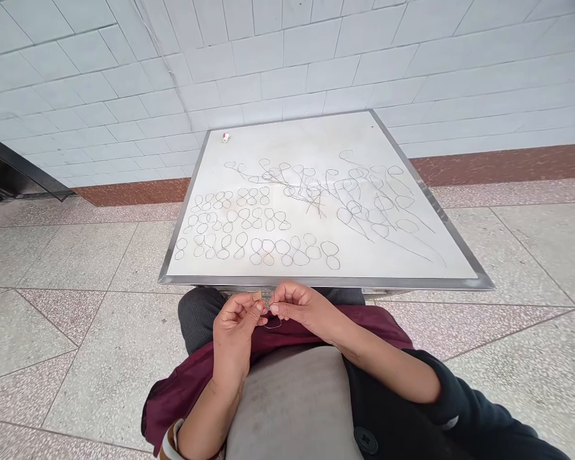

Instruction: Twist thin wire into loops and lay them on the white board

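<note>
Over my lap, just in front of the table's near edge, both hands meet with fingertips pinched together. My left hand (237, 322) is closed on a thin wire (273, 328), and a tan strip wraps one of its fingers. My right hand (304, 310) pinches the same wire right beside the left fingertips. Part of the wire curves below the fingers as a small loop; the rest is hidden between them. Figure-eight wires (240, 245) lie in rows on the left of the white table (287, 137). Wires with a loop and long tails (364, 191) overlap in a loose spread on the right.
A metal trim (326, 282) edges the tabletop. A small white and pink object (226, 137) lies in the far left corner. Behind the table stands a white tiled wall (311, 45) with a cord (160, 54) hanging down. Speckled tile floor (91, 255) surrounds the table.
</note>
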A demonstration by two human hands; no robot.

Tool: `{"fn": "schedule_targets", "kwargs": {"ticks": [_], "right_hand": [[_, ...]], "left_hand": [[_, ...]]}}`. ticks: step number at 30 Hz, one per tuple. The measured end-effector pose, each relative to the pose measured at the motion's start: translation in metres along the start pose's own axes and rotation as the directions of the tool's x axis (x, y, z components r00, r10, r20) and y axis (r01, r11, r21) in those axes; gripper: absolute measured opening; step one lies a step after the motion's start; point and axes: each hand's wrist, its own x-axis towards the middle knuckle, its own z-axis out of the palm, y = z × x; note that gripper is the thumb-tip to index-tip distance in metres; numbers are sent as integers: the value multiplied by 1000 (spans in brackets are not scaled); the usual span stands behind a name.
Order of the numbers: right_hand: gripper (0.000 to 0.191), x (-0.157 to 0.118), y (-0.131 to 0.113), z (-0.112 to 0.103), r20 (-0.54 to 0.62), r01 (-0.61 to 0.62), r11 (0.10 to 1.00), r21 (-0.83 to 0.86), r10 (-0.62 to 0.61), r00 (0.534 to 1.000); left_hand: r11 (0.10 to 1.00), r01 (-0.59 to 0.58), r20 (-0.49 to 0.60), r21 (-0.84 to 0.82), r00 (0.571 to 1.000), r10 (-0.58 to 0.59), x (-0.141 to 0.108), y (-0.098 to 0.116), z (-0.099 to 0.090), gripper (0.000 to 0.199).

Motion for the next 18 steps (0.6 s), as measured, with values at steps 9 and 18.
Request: {"fn": "schedule_targets", "kwargs": {"ticks": [9, 18], "right_hand": [[35, 2, 3, 0, -18, 14, 1000, -24, -14, 1000], [30, 1, 2, 1, -20, 4, 1000, -3, -4, 1000]], "left_hand": [[998, -12, 15, 58, 1000, 11, 0, 1, 1, 24], [998, 22, 63, 64, 998, -26, 0, 0, 1, 26]]}}
